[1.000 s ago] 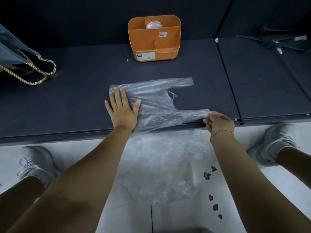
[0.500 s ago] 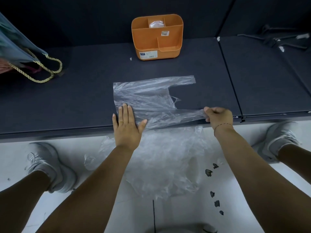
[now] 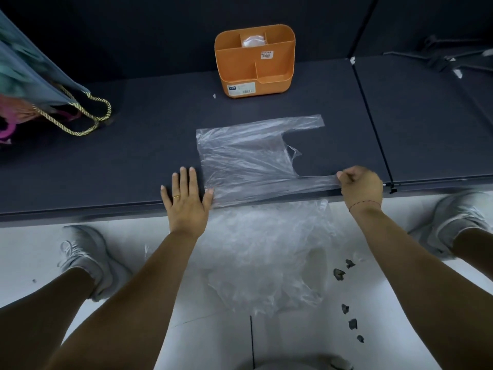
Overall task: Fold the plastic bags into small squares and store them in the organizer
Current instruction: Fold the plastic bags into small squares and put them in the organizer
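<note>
A clear plastic bag point(image 3: 248, 153) lies spread flat on the dark shelf point(image 3: 133, 161), its two handles pointing right. My left hand point(image 3: 185, 198) rests flat on the shelf with straight fingers, just left of the bag's near left corner; the thumb touches that corner. My right hand point(image 3: 361, 186) pinches the end of the bag's near handle at the shelf's front edge. The orange organizer point(image 3: 254, 62) stands at the back of the shelf, with a folded clear bag point(image 3: 253, 40) in its rear compartment.
A heap of crumpled clear bags point(image 3: 266, 257) lies on the white floor below the shelf edge, between my feet. A grey bag with gold rope handles point(image 3: 77, 113) sits at the left. Dark hangers point(image 3: 440, 57) lie at the back right. Small dark scraps point(image 3: 344, 289) dot the floor.
My left hand slid from on top of the bag toward me and left, off the plastic onto the bare shelf. The bag lies flatter. My right hand keeps the near handle.
</note>
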The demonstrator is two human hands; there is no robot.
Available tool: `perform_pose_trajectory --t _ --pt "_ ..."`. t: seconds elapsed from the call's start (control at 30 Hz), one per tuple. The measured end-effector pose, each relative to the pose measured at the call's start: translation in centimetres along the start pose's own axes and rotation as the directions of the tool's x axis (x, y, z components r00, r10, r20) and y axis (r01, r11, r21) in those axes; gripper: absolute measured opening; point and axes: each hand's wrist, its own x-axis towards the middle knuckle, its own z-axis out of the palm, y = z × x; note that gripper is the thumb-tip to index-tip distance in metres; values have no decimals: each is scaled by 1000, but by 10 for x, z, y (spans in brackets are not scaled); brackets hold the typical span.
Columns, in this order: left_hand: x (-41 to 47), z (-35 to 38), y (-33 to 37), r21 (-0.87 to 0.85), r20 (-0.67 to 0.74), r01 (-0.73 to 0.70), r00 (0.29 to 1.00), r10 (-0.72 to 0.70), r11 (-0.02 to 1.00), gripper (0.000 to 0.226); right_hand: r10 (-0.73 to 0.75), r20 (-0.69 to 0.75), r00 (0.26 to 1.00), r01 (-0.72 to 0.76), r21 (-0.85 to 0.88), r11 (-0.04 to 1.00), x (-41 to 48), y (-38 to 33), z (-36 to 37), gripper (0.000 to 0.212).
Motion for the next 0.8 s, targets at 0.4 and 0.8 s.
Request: perform_pose_trajectory --t 0.4,0.8 --pt "-42 -20 45 -767 577 634 614 -538 -99 41 36 126 991 -46 77 996 -11 -8 -12 26" --pt "-41 -22 40 -722 691 573 567 -448 -387 15 98 24 995 -100 94 990 -19 -6 0 29"
